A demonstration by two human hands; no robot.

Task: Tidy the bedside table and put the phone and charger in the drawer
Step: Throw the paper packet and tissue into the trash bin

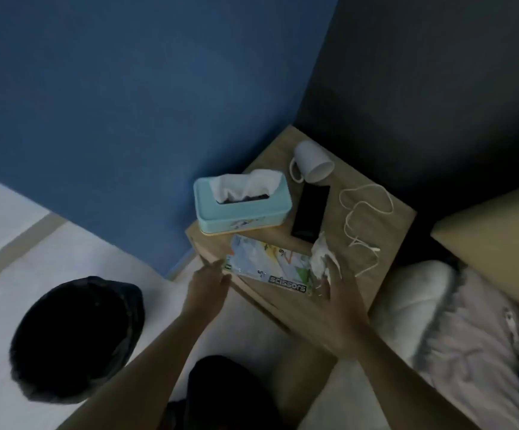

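1. Where the pale floor meets the blue wall, a dark round bin (76,339) stands at the far left, well apart from the bedside table (385,243).
2. Left hand (208,282): fingers stretched out and loose, grasping nothing, its fingertips just at the left end of a printed packet.
3. Tissue box (242,209): pale blue, on the table's left rear part, with a white tissue standing up from its slot.
4. Scissors packet (270,268): flat, colourful, lying along the table's near edge between the two hands, the word "scissors" legible on it.
5. Cup (312,166): white, tipped on its side at the rear of the table, handle towards the tissue box.
6. Phone (311,211): black, lying flat on the tabletop between the tissue box and the cable, its far end just beside the cup.
7. Crumpled tissue (323,254): white, at the right end of the packet, under the fingers of the right hand (337,302); whether the fingers grip it cannot be told.
8. Charger cable (365,221): white, in loose loops on the table's right part.
9. Pillow (413,308): white, on the bed to the right of the table.
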